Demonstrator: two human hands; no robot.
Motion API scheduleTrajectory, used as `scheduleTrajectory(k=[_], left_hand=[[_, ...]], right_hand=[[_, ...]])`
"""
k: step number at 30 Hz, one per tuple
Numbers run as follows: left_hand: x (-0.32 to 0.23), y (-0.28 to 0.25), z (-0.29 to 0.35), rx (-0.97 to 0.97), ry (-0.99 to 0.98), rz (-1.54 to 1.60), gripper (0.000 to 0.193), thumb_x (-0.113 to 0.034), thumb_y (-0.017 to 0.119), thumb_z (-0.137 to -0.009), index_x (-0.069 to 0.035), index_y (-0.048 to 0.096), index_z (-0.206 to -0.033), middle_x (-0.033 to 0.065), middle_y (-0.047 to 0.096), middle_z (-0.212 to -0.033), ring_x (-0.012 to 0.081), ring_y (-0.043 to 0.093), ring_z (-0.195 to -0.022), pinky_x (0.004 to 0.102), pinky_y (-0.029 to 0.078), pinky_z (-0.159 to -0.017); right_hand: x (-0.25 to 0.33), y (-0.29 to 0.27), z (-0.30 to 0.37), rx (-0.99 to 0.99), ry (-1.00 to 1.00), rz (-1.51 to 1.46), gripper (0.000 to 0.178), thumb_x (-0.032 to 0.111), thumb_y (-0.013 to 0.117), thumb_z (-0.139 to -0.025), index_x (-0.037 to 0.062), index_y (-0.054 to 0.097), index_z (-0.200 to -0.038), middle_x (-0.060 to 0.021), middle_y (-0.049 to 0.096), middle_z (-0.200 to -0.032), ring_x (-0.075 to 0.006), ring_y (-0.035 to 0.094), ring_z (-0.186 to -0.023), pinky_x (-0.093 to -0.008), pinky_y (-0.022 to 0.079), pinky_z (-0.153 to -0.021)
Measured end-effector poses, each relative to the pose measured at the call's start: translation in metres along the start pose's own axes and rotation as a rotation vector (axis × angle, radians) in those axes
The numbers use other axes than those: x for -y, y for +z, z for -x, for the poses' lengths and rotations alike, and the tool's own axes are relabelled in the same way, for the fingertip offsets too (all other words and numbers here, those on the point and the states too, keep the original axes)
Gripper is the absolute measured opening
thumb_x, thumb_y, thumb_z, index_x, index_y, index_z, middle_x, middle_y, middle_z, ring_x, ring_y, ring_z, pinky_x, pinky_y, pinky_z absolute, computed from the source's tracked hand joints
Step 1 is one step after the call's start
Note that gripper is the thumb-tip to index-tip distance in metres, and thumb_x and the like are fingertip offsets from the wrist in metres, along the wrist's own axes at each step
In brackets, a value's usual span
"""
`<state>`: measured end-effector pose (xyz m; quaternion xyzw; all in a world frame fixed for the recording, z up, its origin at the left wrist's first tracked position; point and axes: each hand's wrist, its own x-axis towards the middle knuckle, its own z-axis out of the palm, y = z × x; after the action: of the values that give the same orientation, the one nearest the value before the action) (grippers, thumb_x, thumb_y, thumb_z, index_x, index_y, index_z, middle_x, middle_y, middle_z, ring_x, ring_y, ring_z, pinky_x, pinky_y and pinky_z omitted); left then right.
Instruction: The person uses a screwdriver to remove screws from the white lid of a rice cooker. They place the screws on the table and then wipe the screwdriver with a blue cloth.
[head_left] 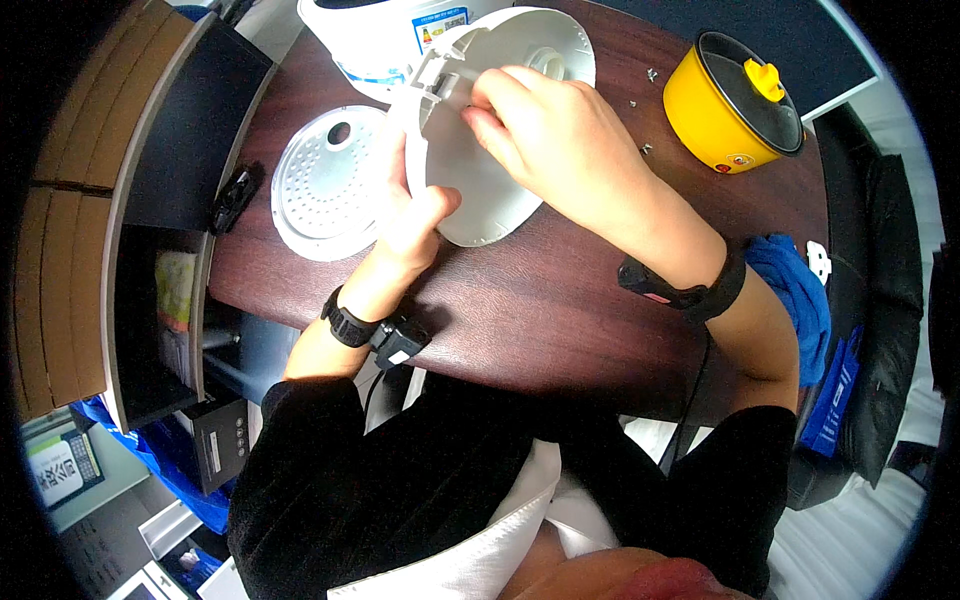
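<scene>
A white, dome-shaped plastic lid (470,190), tilted with its hollow inside showing, is held above the brown table. My left hand (412,215) grips its near left rim, the thumb lying on the inside. Into the hollow reaches my right hand (535,120), its fingers pinched together near the hinge fittings (437,75) at the rim. What lies between those fingertips, if anything, is hidden. Left of the lid, a round pale disc (315,190) with many small holes and one larger hole rests on the table. Behind stands a white appliance body (365,45) bearing a label.
A yellow pot (705,105) with a dark lid and yellow knob stands at the far right. Small silvery scraps (652,74) lie before it. A blue cloth (795,295) hangs by the right edge. Shelving (165,190) and brown boxes (75,270) line the left.
</scene>
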<state>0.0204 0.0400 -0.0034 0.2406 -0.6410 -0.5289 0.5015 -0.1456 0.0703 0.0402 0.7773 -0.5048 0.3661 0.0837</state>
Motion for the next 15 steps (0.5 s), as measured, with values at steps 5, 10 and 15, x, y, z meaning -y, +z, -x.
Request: scheduleTrajectory(k=[5,10,15], left_hand=[[0.002,-0.002,-0.001,0.013,0.016,-0.032,0.071,-0.017,0.053,-0.057,0.005,0.046,-0.124,0.01,0.054,-0.106,0.0195,0.05,-0.095,0.0292,0.041,-0.086],[0.001,-0.002,0.003,0.026,0.009,-0.028,0.074,-0.017,0.054,-0.056,0.005,0.045,-0.127,0.0099,0.053,-0.11,0.0195,0.049,-0.1,0.0293,0.039,-0.09],[-0.002,0.0,0.001,0.029,-0.027,0.021,0.076,-0.016,0.054,-0.057,0.005,0.044,-0.129,0.0099,0.053,-0.113,0.0193,0.049,-0.103,0.0293,0.038,-0.092]], right_hand=[[-0.003,0.001,0.006,0.018,-0.03,0.048,0.017,0.015,0.065,-0.083,0.0059,0.056,-0.094,-0.0119,0.064,-0.078,-0.0304,0.064,-0.066,-0.0371,0.051,-0.056],[-0.005,-0.007,0.006,0.033,-0.07,0.02,0.018,0.015,0.066,-0.082,0.0084,0.056,-0.095,-0.0109,0.064,-0.077,-0.0294,0.064,-0.066,-0.0365,0.051,-0.056],[-0.008,-0.014,0.006,0.027,-0.06,0.055,0.017,0.014,0.068,-0.08,0.0102,0.058,-0.093,-0.0074,0.061,-0.068,-0.0247,0.062,-0.058,-0.0338,0.048,-0.051]])
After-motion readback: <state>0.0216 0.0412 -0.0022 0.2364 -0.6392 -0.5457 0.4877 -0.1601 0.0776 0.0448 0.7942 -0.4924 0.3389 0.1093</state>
